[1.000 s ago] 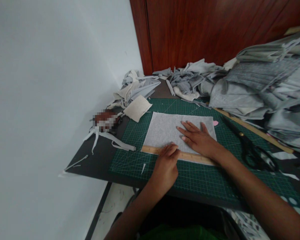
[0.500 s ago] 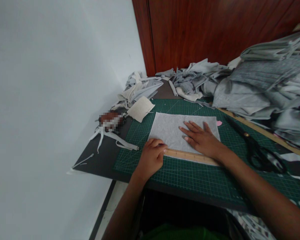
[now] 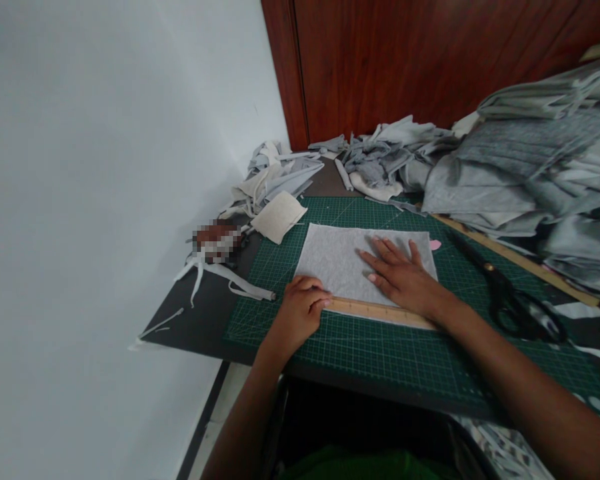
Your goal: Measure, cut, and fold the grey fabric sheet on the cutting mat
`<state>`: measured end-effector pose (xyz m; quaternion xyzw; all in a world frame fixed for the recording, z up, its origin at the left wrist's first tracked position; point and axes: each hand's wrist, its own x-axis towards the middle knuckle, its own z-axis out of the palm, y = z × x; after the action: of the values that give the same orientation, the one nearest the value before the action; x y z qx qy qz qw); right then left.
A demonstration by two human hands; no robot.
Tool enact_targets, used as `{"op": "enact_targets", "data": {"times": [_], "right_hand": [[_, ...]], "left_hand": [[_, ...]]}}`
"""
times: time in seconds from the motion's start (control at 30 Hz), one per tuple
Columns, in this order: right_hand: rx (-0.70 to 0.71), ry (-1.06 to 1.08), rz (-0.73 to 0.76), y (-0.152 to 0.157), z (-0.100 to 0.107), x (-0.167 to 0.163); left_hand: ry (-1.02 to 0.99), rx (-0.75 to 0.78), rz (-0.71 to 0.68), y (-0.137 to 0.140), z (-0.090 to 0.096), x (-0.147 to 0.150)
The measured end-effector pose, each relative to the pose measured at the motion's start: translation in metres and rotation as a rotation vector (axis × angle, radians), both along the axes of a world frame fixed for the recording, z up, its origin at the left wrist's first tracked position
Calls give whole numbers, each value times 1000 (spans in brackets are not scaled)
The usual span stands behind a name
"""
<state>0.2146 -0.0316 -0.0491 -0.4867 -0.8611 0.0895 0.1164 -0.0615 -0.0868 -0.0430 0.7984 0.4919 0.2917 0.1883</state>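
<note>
A light grey piece of fabric (image 3: pixel 330 257) lies flat on the green cutting mat (image 3: pixel 360 350). Along its near edge rests a wooden ruler (image 3: pixel 370 311). My left hand (image 3: pixel 300 310) has its fingers closed on the ruler's left end, at the fabric's near left corner. With fingers spread, my right hand (image 3: pixel 403 277) lies flat on the right part of the fabric; its wrist and forearm cover the ruler's right end. Black scissors (image 3: pixel 503 290) lie on the mat to the right of my right forearm.
A second wooden ruler (image 3: pixel 517 257) lies slanting behind the scissors. Large stacks of grey fabric (image 3: pixel 525 160) fill the back right. Grey scraps (image 3: pixel 380 157) and a cream fabric piece (image 3: pixel 280 217) lie at the back and left. A white wall (image 3: pixel 105 200) borders the table's left side.
The whole view has shifted very slightly. Both hands, the ruler and the fabric hold the same places relative to one another.
</note>
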Motion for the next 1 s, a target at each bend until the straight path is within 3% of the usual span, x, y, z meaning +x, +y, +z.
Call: {"op": "enact_targets", "data": {"times": [0.1,0.27,0.4,0.57,0.77,1.0], "right_hand": [[-8,209,68,1,10,16],[-295,499,59,9,25,45],[-472,441,113,13,27,54],[-549,358,166,8,33,48],[-596,296,225,-2,31,34],[-585,276,196,-6,27,28]], "left_hand": [[9,3,3,0,-1,0],[41,27,-12,-1,-1,0],[58,47,2,-1,0,3],[-6,45,23,1,0,4],[43,67,39,2,-3,3],[46,67,29,2,-3,3]]}}
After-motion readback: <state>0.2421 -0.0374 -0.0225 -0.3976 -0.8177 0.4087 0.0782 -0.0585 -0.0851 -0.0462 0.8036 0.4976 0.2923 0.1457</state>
